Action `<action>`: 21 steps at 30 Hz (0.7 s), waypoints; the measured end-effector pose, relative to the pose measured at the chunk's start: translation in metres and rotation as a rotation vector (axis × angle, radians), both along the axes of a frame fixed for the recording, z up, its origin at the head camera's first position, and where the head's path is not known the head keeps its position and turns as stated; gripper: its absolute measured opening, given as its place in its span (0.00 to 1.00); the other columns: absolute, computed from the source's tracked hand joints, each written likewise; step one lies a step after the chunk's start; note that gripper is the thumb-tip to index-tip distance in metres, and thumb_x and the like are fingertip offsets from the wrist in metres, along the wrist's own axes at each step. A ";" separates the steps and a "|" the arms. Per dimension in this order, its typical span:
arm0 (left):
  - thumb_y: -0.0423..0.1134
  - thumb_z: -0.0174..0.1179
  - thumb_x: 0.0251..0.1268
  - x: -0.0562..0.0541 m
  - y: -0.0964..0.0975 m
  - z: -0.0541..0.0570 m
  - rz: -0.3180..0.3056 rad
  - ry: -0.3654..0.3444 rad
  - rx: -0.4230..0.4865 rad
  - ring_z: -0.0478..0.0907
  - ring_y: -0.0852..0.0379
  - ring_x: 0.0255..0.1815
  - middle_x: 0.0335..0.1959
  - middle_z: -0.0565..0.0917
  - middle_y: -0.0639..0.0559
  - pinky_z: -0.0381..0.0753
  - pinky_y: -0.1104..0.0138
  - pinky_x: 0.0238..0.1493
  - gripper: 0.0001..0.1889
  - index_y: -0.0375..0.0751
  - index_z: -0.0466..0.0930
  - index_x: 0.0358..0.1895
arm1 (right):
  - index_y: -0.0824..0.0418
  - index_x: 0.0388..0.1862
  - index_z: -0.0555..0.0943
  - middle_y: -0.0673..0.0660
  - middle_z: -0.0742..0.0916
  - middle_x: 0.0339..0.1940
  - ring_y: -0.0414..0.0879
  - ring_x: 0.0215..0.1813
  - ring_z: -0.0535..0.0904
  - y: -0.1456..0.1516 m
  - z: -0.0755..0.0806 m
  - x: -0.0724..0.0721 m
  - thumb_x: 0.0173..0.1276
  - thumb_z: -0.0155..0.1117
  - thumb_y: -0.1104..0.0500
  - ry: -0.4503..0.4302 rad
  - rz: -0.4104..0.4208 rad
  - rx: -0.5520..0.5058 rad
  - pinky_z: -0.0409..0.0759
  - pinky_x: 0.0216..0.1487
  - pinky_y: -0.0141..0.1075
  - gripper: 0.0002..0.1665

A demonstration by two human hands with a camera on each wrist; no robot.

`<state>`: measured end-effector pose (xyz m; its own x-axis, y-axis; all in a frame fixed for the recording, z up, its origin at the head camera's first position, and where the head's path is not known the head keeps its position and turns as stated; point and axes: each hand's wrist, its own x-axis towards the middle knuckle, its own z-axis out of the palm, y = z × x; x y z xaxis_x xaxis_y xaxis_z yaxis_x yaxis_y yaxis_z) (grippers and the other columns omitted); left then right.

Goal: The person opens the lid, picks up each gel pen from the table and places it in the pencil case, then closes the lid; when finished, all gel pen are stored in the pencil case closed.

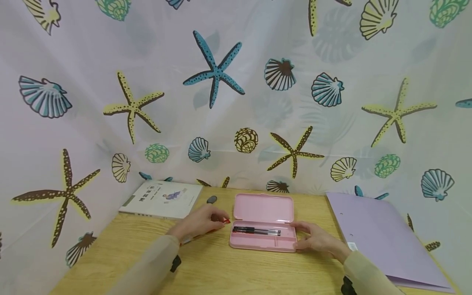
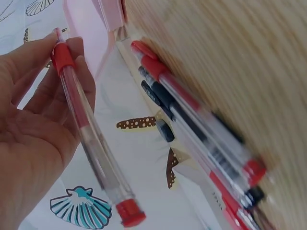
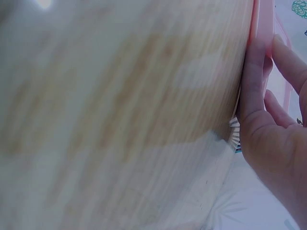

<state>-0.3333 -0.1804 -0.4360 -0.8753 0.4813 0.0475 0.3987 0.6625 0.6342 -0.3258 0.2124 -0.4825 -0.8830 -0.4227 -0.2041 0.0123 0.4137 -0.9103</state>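
In the head view, an open pink pencil case (image 1: 263, 208) lies on the wooden table, its lid tipped back. Pens with black grips (image 1: 256, 231) lie in its long compartment. My left hand (image 1: 200, 223) is just left of the case. Between thumb and fingers it pinches a clear pen with a red grip and red end (image 2: 81, 110), apart from the case. On the table beside this hand are another red pen (image 2: 184, 103) and black pens (image 2: 192, 129), mostly hidden in the head view. My right hand (image 1: 317, 238) grips the right end of the case, thumb at the near corner.
At the back left lies a white book (image 1: 162, 198) with a small picture on its cover. A dark grey oval object (image 1: 212, 199) sits beside it. A lilac folder (image 1: 387, 237) lies at the right. A shell-and-starfish patterned curtain (image 1: 236, 102) surrounds the table's back and sides.
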 end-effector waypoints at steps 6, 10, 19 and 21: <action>0.36 0.60 0.68 -0.005 0.012 -0.003 -0.040 0.095 0.030 0.76 0.60 0.38 0.40 0.86 0.56 0.76 0.65 0.44 0.12 0.45 0.85 0.52 | 0.63 0.71 0.67 0.74 0.60 0.75 0.52 0.51 0.79 -0.001 0.000 0.000 0.57 0.73 0.66 0.006 0.000 0.007 0.82 0.45 0.40 0.43; 0.35 0.58 0.70 -0.010 0.024 -0.005 -0.060 0.089 0.048 0.76 0.59 0.40 0.44 0.87 0.55 0.76 0.66 0.42 0.13 0.43 0.85 0.54 | 0.63 0.71 0.67 0.74 0.60 0.75 0.54 0.54 0.78 -0.001 0.001 0.000 0.57 0.74 0.66 0.016 0.005 0.009 0.82 0.46 0.40 0.43; 0.35 0.59 0.68 -0.019 0.049 -0.013 -0.040 0.124 0.056 0.77 0.62 0.39 0.42 0.87 0.57 0.76 0.69 0.42 0.11 0.44 0.86 0.50 | 0.62 0.71 0.68 0.74 0.60 0.76 0.54 0.54 0.78 0.000 0.002 0.000 0.56 0.74 0.66 0.015 -0.010 0.025 0.82 0.46 0.40 0.43; 0.34 0.59 0.67 -0.021 0.054 -0.013 -0.028 0.124 0.050 0.76 0.62 0.38 0.42 0.87 0.56 0.76 0.69 0.41 0.12 0.44 0.86 0.50 | 0.62 0.71 0.68 0.74 0.59 0.76 0.50 0.47 0.80 0.000 0.002 0.000 0.56 0.74 0.66 -0.001 -0.006 0.011 0.83 0.44 0.39 0.43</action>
<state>-0.3540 -0.1266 -0.4494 -0.8474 0.4998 0.1790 0.4940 0.6191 0.6105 -0.3259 0.2124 -0.4805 -0.8853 -0.4150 -0.2096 0.0157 0.4238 -0.9056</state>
